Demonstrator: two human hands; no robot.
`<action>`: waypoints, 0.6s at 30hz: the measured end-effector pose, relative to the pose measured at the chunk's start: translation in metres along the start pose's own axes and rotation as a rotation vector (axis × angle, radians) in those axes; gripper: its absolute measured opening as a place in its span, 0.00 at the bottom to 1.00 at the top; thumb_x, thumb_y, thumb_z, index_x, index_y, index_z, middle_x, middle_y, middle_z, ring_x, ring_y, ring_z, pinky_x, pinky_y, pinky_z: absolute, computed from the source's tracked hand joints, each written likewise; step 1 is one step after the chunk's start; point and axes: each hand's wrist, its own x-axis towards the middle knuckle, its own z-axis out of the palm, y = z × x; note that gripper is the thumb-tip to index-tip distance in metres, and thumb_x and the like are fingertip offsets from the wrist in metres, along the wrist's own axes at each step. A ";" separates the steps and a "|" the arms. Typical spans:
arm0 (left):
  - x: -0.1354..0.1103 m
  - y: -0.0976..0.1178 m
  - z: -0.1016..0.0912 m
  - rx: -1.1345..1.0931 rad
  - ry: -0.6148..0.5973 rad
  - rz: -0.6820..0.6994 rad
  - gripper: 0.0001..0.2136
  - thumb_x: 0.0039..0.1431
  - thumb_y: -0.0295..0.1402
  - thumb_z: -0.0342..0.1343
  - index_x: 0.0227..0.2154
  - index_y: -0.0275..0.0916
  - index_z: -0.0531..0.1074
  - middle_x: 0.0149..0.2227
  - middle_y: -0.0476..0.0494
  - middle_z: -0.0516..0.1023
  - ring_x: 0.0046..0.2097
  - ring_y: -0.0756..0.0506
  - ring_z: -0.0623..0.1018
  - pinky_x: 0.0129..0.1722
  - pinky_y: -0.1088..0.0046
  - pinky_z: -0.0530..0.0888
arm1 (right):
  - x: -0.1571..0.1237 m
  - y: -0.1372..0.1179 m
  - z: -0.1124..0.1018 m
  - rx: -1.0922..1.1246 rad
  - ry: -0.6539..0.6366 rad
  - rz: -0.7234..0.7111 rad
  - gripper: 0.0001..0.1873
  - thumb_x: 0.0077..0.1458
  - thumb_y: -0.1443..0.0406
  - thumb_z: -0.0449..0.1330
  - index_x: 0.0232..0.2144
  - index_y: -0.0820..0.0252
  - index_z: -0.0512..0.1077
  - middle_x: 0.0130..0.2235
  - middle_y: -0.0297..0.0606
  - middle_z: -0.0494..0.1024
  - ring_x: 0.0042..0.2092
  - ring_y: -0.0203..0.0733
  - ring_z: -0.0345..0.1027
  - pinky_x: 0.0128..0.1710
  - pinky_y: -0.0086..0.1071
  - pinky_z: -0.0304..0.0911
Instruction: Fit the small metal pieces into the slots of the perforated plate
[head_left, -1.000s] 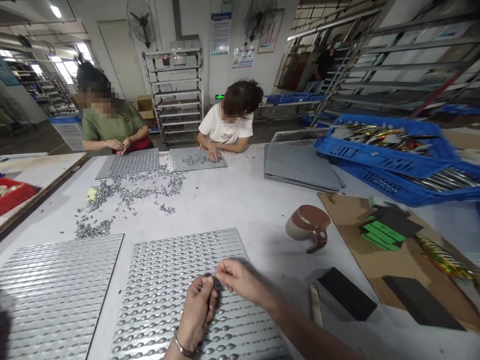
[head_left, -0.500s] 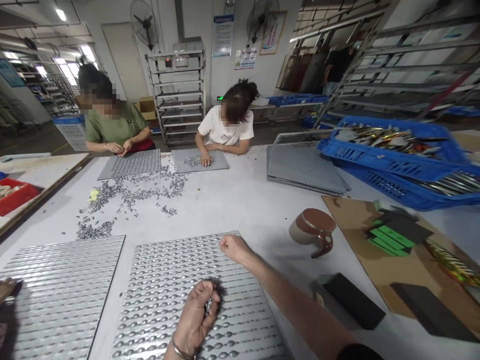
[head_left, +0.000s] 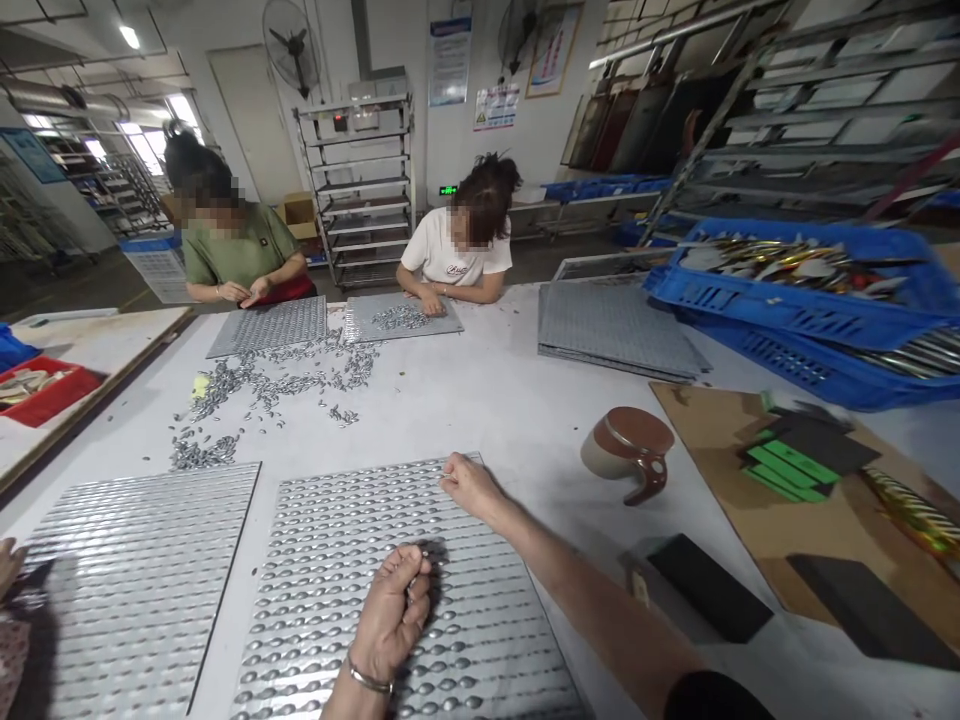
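A grooved tray lies before me, its left part filled with rows of small silver oval pieces. My left hand, with a bracelet at its wrist, is curled palm up over the middle of the tray. Between its thumb and fingertips a small silver piece shows; whatever else the palm holds is hidden. At the tray's far edge, my right hand has its fingers pinched together, touching or just above the end of a far row. What lies within that pinch is too small to make out.
Another filled tray lies left, beside someone's hand. Loose silver pieces are scattered beyond. Two people sit opposite with trays. To my right are a brown lidded mug, a black block, stacked trays and blue crates.
My left hand has turned slightly, and a silver piece now shows at its fingertips. My right hand stays at the tray's far edge. The view has shifted slightly.
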 end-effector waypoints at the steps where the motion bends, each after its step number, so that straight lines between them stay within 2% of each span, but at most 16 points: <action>1: 0.000 0.000 0.000 -0.005 0.004 0.000 0.23 0.41 0.36 0.82 0.29 0.36 0.72 0.27 0.51 0.76 0.20 0.60 0.59 0.13 0.86 0.49 | -0.012 -0.004 -0.002 0.032 -0.006 -0.026 0.08 0.62 0.71 0.60 0.39 0.59 0.79 0.37 0.40 0.85 0.39 0.44 0.77 0.41 0.31 0.65; 3: 0.001 -0.001 0.000 -0.015 0.006 -0.001 0.23 0.41 0.38 0.82 0.30 0.36 0.72 0.27 0.52 0.75 0.20 0.60 0.59 0.13 0.86 0.50 | -0.040 -0.011 -0.004 0.153 -0.075 -0.115 0.07 0.64 0.66 0.60 0.36 0.56 0.79 0.34 0.34 0.84 0.37 0.41 0.77 0.38 0.29 0.66; 6: 0.002 -0.005 0.003 -0.021 -0.007 -0.004 0.25 0.40 0.42 0.82 0.30 0.35 0.73 0.26 0.54 0.73 0.20 0.60 0.59 0.13 0.87 0.51 | -0.082 -0.021 -0.002 0.475 -0.209 -0.260 0.06 0.62 0.64 0.61 0.35 0.54 0.79 0.34 0.32 0.84 0.36 0.41 0.78 0.35 0.29 0.68; 8: 0.003 -0.009 0.007 -0.019 -0.018 -0.015 0.26 0.39 0.45 0.82 0.30 0.35 0.74 0.24 0.56 0.71 0.19 0.61 0.58 0.13 0.87 0.51 | -0.101 -0.025 0.003 0.598 -0.181 -0.276 0.04 0.60 0.64 0.62 0.35 0.54 0.78 0.34 0.32 0.84 0.37 0.41 0.78 0.37 0.29 0.69; 10: 0.004 -0.013 0.011 -0.014 -0.023 -0.032 0.26 0.40 0.45 0.82 0.29 0.34 0.73 0.22 0.56 0.69 0.18 0.60 0.57 0.13 0.86 0.50 | -0.109 -0.023 0.009 0.625 -0.124 -0.253 0.05 0.61 0.63 0.61 0.33 0.55 0.76 0.33 0.33 0.83 0.36 0.41 0.77 0.37 0.30 0.70; 12: 0.004 -0.014 0.015 -0.012 -0.023 -0.043 0.23 0.45 0.44 0.80 0.28 0.34 0.73 0.23 0.55 0.70 0.18 0.60 0.58 0.13 0.86 0.49 | -0.106 -0.016 0.013 0.626 -0.115 -0.221 0.08 0.64 0.59 0.61 0.32 0.54 0.73 0.32 0.34 0.82 0.35 0.40 0.77 0.36 0.31 0.71; 15: 0.001 -0.011 0.019 -0.036 0.037 -0.084 0.14 0.61 0.38 0.70 0.34 0.31 0.76 0.28 0.49 0.74 0.21 0.58 0.64 0.14 0.86 0.53 | -0.086 0.003 0.014 0.637 -0.090 -0.149 0.10 0.66 0.56 0.59 0.34 0.55 0.71 0.32 0.35 0.82 0.35 0.42 0.78 0.34 0.31 0.73; 18: -0.004 -0.004 0.020 -0.037 0.111 -0.120 0.09 0.69 0.32 0.59 0.42 0.28 0.77 0.30 0.44 0.76 0.23 0.56 0.69 0.16 0.85 0.59 | -0.055 0.023 0.012 0.465 -0.027 -0.097 0.09 0.66 0.59 0.57 0.37 0.56 0.74 0.34 0.35 0.83 0.35 0.42 0.79 0.33 0.31 0.73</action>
